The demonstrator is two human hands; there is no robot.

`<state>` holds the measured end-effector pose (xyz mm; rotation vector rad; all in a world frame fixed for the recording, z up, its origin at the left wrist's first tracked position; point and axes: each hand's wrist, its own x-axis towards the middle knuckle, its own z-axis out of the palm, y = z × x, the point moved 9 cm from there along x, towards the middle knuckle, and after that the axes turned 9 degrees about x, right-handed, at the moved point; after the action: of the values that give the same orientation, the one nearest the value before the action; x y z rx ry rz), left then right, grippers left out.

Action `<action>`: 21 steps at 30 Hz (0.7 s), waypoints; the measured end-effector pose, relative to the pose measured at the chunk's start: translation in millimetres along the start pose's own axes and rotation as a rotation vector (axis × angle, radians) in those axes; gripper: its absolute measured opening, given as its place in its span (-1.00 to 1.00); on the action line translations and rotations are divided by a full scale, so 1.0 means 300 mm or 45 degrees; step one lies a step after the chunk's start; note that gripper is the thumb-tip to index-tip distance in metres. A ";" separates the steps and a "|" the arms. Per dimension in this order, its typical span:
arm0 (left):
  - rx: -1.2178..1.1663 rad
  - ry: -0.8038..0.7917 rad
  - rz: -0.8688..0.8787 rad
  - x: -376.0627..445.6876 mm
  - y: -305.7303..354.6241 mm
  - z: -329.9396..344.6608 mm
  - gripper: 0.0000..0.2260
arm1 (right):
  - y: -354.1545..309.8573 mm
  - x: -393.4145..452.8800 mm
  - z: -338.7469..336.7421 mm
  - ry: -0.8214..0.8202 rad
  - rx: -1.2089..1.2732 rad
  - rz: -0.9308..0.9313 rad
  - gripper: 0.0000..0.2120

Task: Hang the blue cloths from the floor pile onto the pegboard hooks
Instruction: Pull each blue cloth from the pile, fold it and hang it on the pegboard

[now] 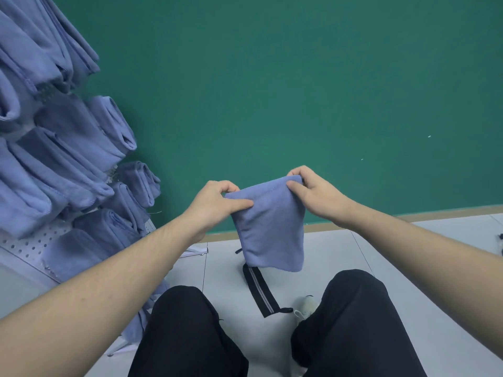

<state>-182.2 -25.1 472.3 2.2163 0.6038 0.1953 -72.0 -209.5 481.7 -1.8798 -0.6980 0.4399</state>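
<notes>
Grey tiled floor (340, 257); black striped strap (260, 291) lying flat on it, white shoe (307, 306) just right of the strap, pegboard's white foot (196, 250) left of it.

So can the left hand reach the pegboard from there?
Probably yes. The left hand pinches the blue cloth, but the pegboard stands close on that side, with nothing between them.

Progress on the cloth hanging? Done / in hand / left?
Done: many blue cloths already hang on the pegboard at left. In hand: one folded cloth, pinched at its top edge by the left hand and right hand, held in front of the green wall, not yet on a hook. Left: hanging it; the floor pile is barely in view, so remaining count is unclear.
</notes>
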 end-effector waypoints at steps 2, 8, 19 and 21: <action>-0.190 -0.064 -0.007 -0.001 -0.004 0.017 -0.81 | -0.004 -0.001 -0.006 0.062 0.035 -0.009 -0.88; -0.500 -0.071 0.065 -0.022 0.033 0.048 -0.82 | -0.024 -0.022 -0.023 0.253 0.142 -0.077 -0.81; -0.501 0.259 0.053 -0.057 0.073 -0.007 -0.83 | 0.056 -0.040 0.102 -0.196 0.869 0.492 -0.63; -0.613 0.207 -0.014 -0.060 0.047 0.010 -0.82 | 0.041 -0.034 0.103 -0.221 0.830 0.411 -0.66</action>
<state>-192.0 -43.7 482.0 1.7414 0.5849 0.4677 -94.6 -197.8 458.2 -1.3358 -0.2988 0.9243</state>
